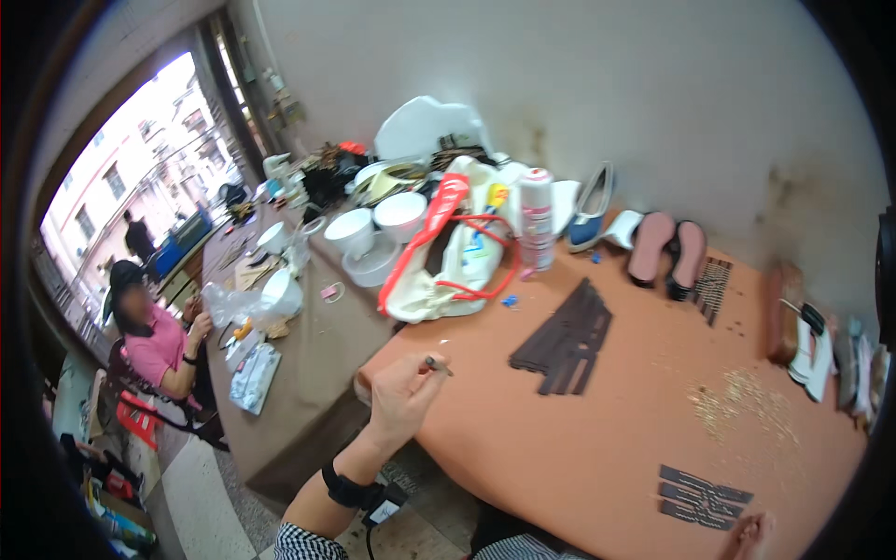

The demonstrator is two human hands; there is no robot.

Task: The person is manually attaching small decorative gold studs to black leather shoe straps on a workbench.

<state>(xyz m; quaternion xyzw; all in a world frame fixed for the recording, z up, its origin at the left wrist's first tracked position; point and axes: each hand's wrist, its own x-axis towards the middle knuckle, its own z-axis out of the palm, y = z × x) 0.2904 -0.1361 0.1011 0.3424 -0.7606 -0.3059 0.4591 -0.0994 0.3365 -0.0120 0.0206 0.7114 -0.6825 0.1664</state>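
Left hand [403,392] pinches a small tool [439,365] over the table [597,439]; right hand [749,537], at five o'clock, touches dark strips [700,497], grip unclear.

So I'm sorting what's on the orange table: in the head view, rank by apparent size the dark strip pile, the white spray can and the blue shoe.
1. Dark strip pile, plainly largest.
2. White spray can and blue shoe look about alike in length; both stand farther back, so I won't rank them.
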